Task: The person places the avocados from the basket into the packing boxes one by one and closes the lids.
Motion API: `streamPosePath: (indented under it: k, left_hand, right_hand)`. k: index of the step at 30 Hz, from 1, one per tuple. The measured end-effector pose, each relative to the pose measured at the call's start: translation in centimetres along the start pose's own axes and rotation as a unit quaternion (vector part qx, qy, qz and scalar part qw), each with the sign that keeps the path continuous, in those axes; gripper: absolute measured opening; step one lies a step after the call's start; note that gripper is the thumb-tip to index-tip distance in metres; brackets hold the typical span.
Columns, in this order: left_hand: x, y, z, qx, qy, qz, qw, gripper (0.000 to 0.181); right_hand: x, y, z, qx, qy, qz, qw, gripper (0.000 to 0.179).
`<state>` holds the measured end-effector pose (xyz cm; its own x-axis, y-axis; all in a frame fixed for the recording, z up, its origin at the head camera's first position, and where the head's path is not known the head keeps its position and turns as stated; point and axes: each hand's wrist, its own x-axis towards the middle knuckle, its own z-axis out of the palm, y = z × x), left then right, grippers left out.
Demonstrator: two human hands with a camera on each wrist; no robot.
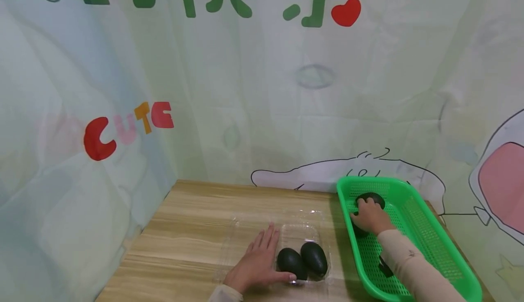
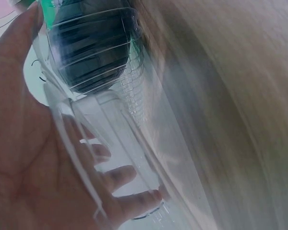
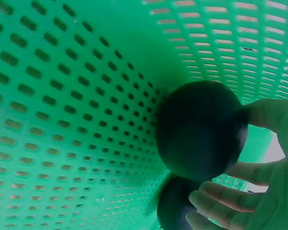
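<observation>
Container (image 1: 300,234): head and left wrist only.

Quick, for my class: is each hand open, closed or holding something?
Left hand: open, touching the clear container.
Right hand: touching a dark fruit in the green basket; grip cannot be told.

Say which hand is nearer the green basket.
The right. The right hand is inside the green basket, touching a dark fruit; the left hand is outside it, at the clear plastic container to the basket's left.
</observation>
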<state>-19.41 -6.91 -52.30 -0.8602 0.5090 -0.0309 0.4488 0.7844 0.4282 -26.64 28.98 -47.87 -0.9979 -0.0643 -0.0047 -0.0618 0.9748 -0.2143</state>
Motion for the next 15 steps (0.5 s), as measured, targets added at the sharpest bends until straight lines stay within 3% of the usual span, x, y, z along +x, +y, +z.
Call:
streamPosePath:
  k: [15]
  left_hand:
    - [-0.1,0.0,-0.1,-0.007,-0.001,0.002,1.0,0.123]
  right_hand:
    - [-0.4,0.7,1.4,0.017,-0.033,0.02,0.9991,0.065]
